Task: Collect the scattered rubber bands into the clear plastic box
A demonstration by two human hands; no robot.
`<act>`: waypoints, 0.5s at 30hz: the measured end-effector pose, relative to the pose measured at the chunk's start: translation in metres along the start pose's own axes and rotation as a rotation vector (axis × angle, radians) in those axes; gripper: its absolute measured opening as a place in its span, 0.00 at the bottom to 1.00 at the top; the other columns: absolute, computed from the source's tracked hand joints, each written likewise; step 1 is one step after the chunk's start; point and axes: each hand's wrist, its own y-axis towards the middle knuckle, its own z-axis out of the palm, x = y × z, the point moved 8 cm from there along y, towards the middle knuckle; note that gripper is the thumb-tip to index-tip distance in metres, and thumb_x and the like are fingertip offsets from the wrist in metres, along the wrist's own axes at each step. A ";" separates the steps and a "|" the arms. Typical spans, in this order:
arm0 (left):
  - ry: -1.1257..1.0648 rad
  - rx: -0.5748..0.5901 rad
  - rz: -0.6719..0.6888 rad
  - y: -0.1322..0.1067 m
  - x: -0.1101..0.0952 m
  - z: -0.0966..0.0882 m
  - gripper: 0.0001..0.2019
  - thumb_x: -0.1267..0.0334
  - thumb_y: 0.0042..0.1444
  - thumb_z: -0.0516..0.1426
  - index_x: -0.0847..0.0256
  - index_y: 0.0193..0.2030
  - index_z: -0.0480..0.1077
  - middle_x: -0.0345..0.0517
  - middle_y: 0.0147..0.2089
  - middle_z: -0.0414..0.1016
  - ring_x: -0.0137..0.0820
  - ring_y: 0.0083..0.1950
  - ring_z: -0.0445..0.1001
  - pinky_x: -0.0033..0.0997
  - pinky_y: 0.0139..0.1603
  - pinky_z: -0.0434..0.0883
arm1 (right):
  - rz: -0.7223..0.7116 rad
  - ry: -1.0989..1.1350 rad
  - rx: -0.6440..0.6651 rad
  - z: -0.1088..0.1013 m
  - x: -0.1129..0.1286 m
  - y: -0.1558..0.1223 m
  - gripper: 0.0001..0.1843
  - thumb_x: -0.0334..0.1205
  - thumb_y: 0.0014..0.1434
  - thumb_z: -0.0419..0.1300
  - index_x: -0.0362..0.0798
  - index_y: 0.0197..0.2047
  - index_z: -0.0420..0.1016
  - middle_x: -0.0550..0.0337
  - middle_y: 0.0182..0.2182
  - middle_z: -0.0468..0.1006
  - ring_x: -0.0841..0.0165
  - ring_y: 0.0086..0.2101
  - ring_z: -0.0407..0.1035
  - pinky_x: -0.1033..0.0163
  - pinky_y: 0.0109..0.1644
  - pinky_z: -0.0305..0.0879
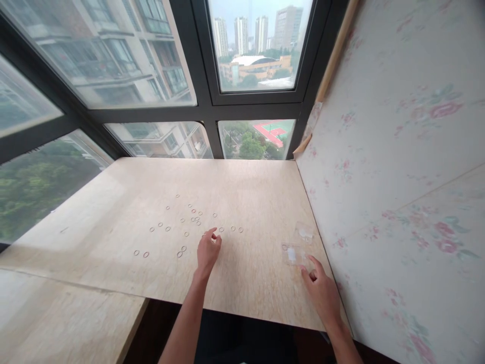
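Observation:
Thin small rings lie scattered over the pale wooden surface, most of them dull in colour and a few reddish. My left hand is among them, fingers bent and slightly apart, the tips close to a ring on their right. I make out nothing held in it. On the right, a flat clear plastic box lies on the surface with a ring at its left end and a white patch inside. My right hand has thumb and forefinger on the box's right-hand corner.
Just beyond the box lies another clear plastic piece. A floral-papered wall bounds the right side, and dark-framed windows stand at the back and left. The wooden surface's near edge runs in front of my body.

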 end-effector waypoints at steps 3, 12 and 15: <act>0.164 0.067 0.007 0.015 -0.004 0.001 0.17 0.61 0.58 0.52 0.61 0.52 0.70 0.50 0.43 0.73 0.35 0.41 0.72 0.32 0.39 0.65 | 0.012 0.005 -0.021 0.000 -0.005 -0.003 0.31 0.57 0.58 0.47 0.45 0.56 0.67 0.63 0.19 0.72 0.63 0.22 0.69 0.63 0.25 0.51; 0.311 0.217 0.089 0.037 -0.010 0.011 0.12 0.56 0.61 0.51 0.61 0.37 0.72 0.48 0.40 0.74 0.34 0.38 0.72 0.30 0.34 0.63 | -0.121 -0.044 -0.191 0.010 -0.009 -0.019 0.22 0.55 0.59 0.47 0.48 0.43 0.71 0.61 0.22 0.76 0.63 0.22 0.72 0.65 0.23 0.52; 0.369 0.244 0.154 0.040 -0.014 0.013 0.12 0.58 0.61 0.50 0.61 0.35 0.71 0.50 0.39 0.74 0.34 0.37 0.72 0.29 0.33 0.62 | -0.184 -0.016 -0.238 0.009 -0.006 -0.025 0.21 0.54 0.61 0.46 0.47 0.41 0.72 0.60 0.22 0.76 0.64 0.23 0.72 0.66 0.25 0.55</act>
